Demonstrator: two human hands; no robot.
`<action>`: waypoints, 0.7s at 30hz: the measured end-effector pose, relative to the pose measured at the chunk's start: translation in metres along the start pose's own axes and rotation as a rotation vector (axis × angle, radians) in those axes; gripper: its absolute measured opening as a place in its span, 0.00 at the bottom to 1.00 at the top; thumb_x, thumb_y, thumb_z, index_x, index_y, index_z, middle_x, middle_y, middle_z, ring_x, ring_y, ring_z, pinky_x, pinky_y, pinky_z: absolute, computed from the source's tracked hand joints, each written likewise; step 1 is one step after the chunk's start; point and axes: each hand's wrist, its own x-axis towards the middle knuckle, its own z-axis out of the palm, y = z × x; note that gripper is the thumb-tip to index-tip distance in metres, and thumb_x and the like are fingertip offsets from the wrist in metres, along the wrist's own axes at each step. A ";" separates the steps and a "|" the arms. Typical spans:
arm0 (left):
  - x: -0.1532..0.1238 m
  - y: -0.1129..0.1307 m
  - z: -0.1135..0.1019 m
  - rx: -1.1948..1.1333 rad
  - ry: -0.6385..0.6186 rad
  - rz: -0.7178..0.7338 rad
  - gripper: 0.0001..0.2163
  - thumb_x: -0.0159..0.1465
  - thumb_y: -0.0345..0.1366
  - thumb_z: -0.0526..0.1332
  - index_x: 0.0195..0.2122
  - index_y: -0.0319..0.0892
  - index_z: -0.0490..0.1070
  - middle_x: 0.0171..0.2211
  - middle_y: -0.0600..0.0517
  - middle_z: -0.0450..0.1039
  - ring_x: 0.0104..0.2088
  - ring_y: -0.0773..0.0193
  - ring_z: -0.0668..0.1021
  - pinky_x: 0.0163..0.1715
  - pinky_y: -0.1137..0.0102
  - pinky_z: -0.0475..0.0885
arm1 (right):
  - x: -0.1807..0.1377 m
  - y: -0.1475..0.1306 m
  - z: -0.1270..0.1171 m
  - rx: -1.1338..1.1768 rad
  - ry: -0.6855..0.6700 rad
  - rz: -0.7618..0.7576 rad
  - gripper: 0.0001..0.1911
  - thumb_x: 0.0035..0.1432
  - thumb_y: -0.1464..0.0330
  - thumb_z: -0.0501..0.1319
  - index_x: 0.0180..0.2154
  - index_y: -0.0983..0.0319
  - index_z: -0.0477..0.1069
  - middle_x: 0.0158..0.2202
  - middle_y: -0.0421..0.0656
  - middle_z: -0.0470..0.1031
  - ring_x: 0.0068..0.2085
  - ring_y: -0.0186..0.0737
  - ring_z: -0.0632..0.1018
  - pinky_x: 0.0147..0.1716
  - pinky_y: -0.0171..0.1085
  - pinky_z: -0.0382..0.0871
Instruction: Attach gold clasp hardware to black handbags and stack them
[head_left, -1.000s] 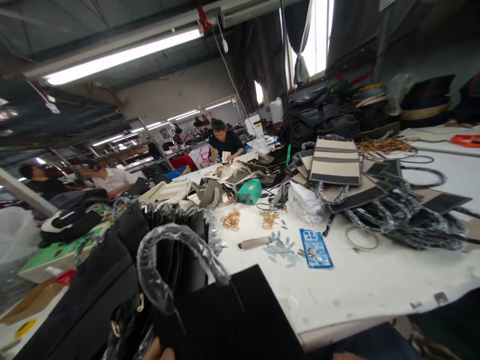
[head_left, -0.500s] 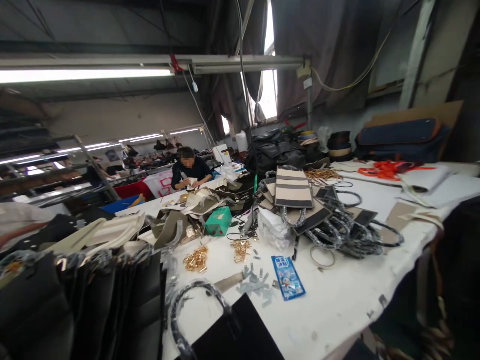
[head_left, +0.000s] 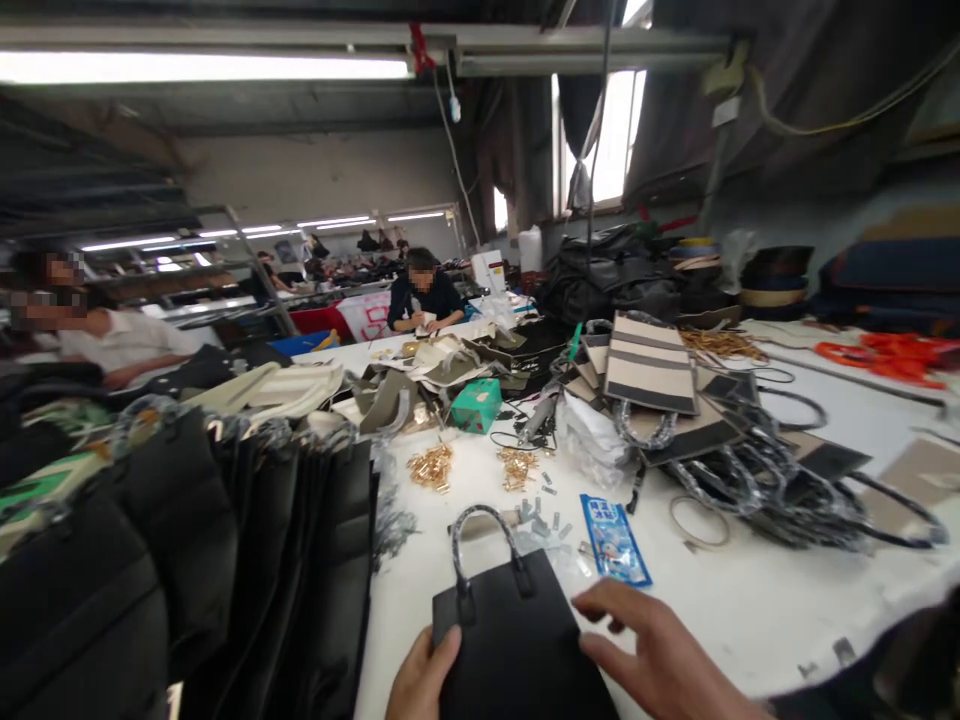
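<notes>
A small black handbag [head_left: 517,640] with a plastic-wrapped handle [head_left: 480,535] lies flat on the white table [head_left: 750,600] right in front of me. My left hand [head_left: 420,680] grips its left edge, thumb on top. My right hand [head_left: 660,655] rests on the bag's right side with fingers stretched out and apart.
A row of black bags [head_left: 225,560] stands at the left. Gold metal fittings [head_left: 431,465], small grey pieces and a blue packet [head_left: 613,525] lie beyond the bag. Striped bags [head_left: 651,365] and wrapped handles [head_left: 757,470] pile at the right. Other people [head_left: 420,295] work farther back.
The view swung and dipped. The black bag now lies flat near the table's front, and both my hands have come into view on it.
</notes>
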 end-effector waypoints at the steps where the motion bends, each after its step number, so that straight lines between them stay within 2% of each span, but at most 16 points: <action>1: 0.003 -0.004 0.000 -0.044 0.003 -0.013 0.24 0.44 0.51 0.74 0.36 0.41 0.76 0.34 0.43 0.81 0.42 0.43 0.81 0.47 0.55 0.74 | 0.012 -0.005 0.003 0.011 0.041 -0.042 0.13 0.59 0.64 0.60 0.45 0.54 0.76 0.44 0.42 0.79 0.45 0.43 0.78 0.45 0.37 0.70; 4: 0.007 -0.008 0.002 -0.124 -0.013 0.005 0.26 0.45 0.48 0.74 0.42 0.39 0.74 0.36 0.43 0.81 0.41 0.46 0.81 0.46 0.57 0.74 | 0.048 -0.016 0.018 0.025 0.056 -0.118 0.10 0.59 0.64 0.62 0.42 0.56 0.76 0.43 0.43 0.78 0.44 0.44 0.77 0.45 0.39 0.70; 7: 0.010 -0.007 0.002 -0.045 -0.054 0.073 0.25 0.49 0.46 0.72 0.45 0.40 0.74 0.38 0.44 0.80 0.42 0.49 0.80 0.46 0.59 0.72 | 0.082 -0.024 0.031 0.039 0.015 -0.155 0.09 0.59 0.63 0.61 0.40 0.57 0.77 0.40 0.43 0.78 0.41 0.42 0.78 0.43 0.39 0.71; 10: 0.013 -0.008 0.001 0.062 -0.072 0.127 0.20 0.52 0.46 0.70 0.41 0.40 0.74 0.36 0.47 0.79 0.39 0.52 0.79 0.42 0.63 0.72 | 0.125 -0.032 0.043 0.002 0.002 -0.205 0.09 0.60 0.63 0.60 0.39 0.56 0.78 0.38 0.42 0.79 0.38 0.41 0.78 0.40 0.37 0.71; 12: 0.016 -0.012 -0.001 0.090 -0.072 0.154 0.18 0.52 0.46 0.69 0.38 0.40 0.74 0.34 0.48 0.78 0.37 0.55 0.78 0.40 0.65 0.72 | 0.161 -0.038 0.055 -0.102 -0.003 -0.228 0.09 0.61 0.63 0.60 0.39 0.56 0.78 0.38 0.41 0.79 0.38 0.39 0.78 0.40 0.36 0.70; 17: 0.019 -0.022 -0.008 0.080 -0.108 0.148 0.18 0.54 0.47 0.68 0.39 0.39 0.72 0.34 0.47 0.77 0.38 0.55 0.77 0.39 0.66 0.71 | 0.252 -0.043 0.095 -0.337 -0.077 -0.189 0.10 0.59 0.65 0.60 0.42 0.56 0.78 0.41 0.42 0.79 0.40 0.39 0.78 0.41 0.35 0.67; 21: 0.020 -0.026 -0.011 0.096 -0.105 0.136 0.18 0.55 0.46 0.67 0.41 0.40 0.72 0.36 0.46 0.76 0.39 0.54 0.77 0.40 0.66 0.71 | 0.292 -0.032 0.124 -0.421 -0.121 -0.132 0.12 0.58 0.64 0.61 0.44 0.55 0.77 0.45 0.42 0.78 0.44 0.41 0.76 0.40 0.35 0.64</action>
